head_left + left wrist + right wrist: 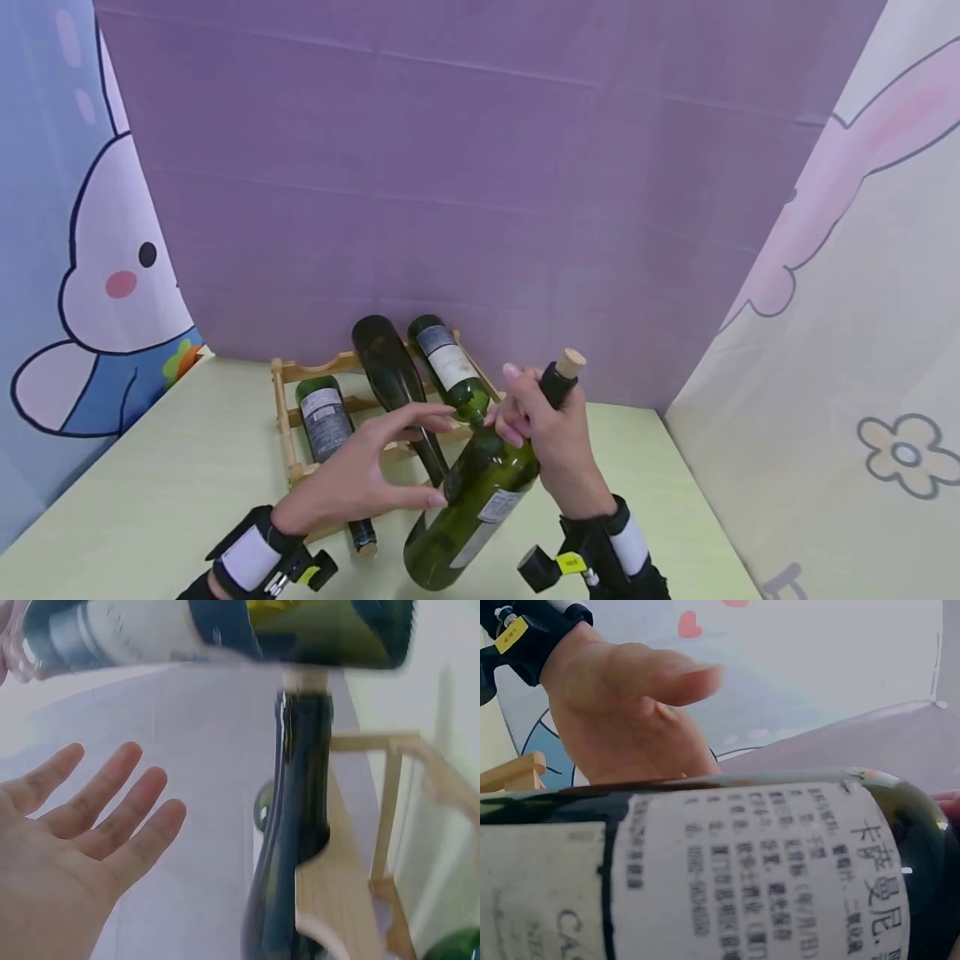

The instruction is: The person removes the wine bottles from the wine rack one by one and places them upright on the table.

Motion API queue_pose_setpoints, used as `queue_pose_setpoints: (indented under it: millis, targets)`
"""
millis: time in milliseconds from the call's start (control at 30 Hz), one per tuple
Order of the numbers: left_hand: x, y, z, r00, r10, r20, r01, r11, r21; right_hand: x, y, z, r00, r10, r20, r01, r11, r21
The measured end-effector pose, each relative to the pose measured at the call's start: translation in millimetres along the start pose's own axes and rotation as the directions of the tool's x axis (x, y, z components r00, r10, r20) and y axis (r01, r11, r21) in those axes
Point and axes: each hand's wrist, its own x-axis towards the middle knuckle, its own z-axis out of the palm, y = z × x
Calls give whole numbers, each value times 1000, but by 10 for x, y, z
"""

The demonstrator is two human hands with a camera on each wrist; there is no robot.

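Observation:
My right hand (562, 446) grips a green wine bottle (468, 521) round its neck, with the cork above the fist. The bottle tilts, its base toward me and to the left. My left hand (360, 475) is beside it, fingers spread and thumb overlapping the bottle's side in the head view. In the left wrist view the left fingers (124, 802) are straight with nothing in them. The right wrist view shows the bottle's printed white label (757, 870) up close, with the left hand (630, 712) behind it.
A wooden wine rack (283, 417) stands at the back of the pale table. It bears a labelled bottle (326, 421) at left, a dark bottle (386, 362) in the middle and another labelled bottle (448, 362) at right. A purple cloth (480, 183) hangs behind.

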Motion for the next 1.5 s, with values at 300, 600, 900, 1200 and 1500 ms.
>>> queue_pose_setpoints:
  millis: [300, 600, 900, 1200, 1500]
  targets:
    - [-155, -135, -277, 994, -27, -104, 46, 981, 188, -40, -95, -164, 1000, 10, -1, -10, 1000, -25]
    - [-326, -321, -441, 976, -152, -155, 194, 932, 305, -74, -164, -340, 998, -54, 27, 54, 998, -35]
    - [-473, -473, -511, 952, -225, -209, 296, 854, 428, -112, -184, -471, 997, -76, 31, 78, 996, -39]
    - [-592, -657, -524, 931, -309, -197, 366, 776, 514, -157, -227, -638, 996, -83, -8, 83, 995, -48]
    - [-651, -794, -454, 943, -284, -172, 329, 732, 596, -135, -274, -757, 995, -99, -35, 96, 992, -77]
